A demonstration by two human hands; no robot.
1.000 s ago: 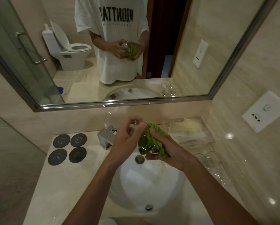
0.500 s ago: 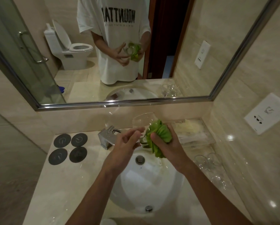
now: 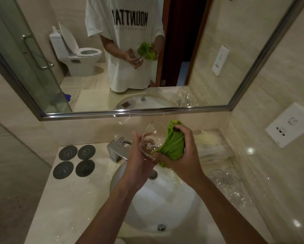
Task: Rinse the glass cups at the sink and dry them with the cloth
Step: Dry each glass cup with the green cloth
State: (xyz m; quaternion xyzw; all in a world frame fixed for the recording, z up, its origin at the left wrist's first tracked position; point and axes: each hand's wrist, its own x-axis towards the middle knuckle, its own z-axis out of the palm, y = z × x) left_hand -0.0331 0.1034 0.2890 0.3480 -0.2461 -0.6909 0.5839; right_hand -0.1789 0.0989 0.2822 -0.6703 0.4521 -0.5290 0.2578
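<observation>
Fingers of the left hand curl around a tilted glass above the sink; the right hand grips a green cloth against its base. Drying is underway; next, probably wiping inside the bowl.

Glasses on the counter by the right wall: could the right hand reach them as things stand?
Probably not straight away: the right hand grips the green cloth. The glasses sit uncovered beside that forearm.
</observation>
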